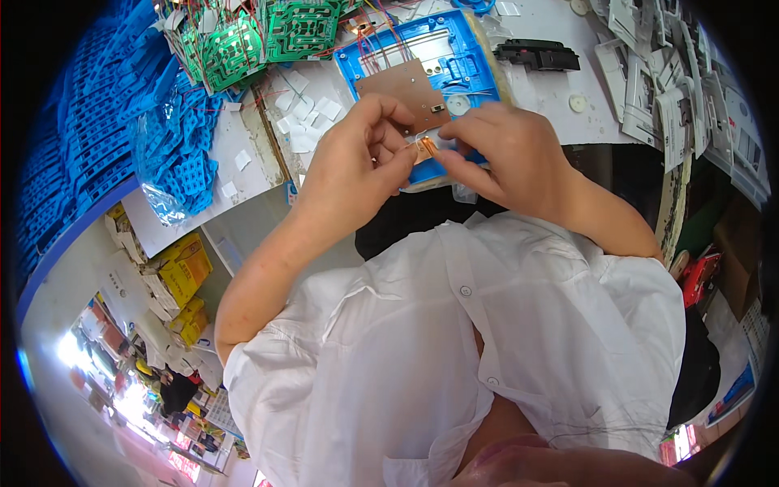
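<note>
My left hand [361, 158] pinches a small copper-coloured piece [425, 149], which looks like a wire coil, between thumb and fingertips. A thin pale wire shows beside it. From the other side my right hand [507, 154] comes close, its thumb and forefinger apart near the piece's right edge; whether they touch it I cannot tell. Just beyond both hands lies a brown circuit board [403, 88] with a small switch-like part on it. It rests over an opened blue plastic housing [489, 73], which has red wires, a round white part and metal strips inside.
Green circuit boards [302, 31] with wires are heaped at the far left, near white square pieces [302, 109]. Blue plastic parts [89, 122] pile up on the left. A black plastic part [537, 55] and stacked white casings [682, 73] lie right. Yellow boxes [180, 272] stand below the tabletop.
</note>
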Motion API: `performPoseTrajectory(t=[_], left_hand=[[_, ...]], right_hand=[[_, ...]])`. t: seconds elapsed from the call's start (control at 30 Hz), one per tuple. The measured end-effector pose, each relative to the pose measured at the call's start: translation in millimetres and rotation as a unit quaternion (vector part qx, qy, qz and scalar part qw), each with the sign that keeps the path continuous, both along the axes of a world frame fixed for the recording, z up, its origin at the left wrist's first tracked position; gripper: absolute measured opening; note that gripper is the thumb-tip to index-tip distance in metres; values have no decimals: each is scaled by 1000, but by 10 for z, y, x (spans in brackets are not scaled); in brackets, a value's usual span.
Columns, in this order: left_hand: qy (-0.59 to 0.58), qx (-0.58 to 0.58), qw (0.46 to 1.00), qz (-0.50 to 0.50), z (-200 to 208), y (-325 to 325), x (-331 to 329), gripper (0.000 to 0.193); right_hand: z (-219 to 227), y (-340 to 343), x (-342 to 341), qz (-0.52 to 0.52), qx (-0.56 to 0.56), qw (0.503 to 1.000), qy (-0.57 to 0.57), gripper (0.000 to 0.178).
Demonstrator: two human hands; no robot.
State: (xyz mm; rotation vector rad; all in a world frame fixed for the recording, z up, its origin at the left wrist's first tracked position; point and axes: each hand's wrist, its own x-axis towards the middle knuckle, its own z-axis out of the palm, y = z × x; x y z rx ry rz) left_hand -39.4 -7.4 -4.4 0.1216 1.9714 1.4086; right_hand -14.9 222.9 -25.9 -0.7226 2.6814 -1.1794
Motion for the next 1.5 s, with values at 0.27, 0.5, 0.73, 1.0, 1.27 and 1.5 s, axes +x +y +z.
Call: performPoseTrajectory(t=[0.27,0.5,0.73,1.0,1.27,1.5], left_hand=[[-85,81,988,105,-13,81,176,29],[-128,162,966,157,-49,73,288,36],[-3,58,990,130,-116,95,312,31],[256,-124,958,29,-72,141,237,30],[282,-182,936,-112,-32,137,52,30],[284,-176,932,-139,-23,134,-59,28]], right_hand=[[-12,-6,-191,12,-145,962,-229,19],[47,-41,-204,0,-124,947,-295,19],[61,-111,-154,13,-44,977,-207,20],[1,-99,-21,23,57,998,-34,15],[-101,-62,74,85,52,987,123,15],[-125,-109,62,72,51,989,115,28]])
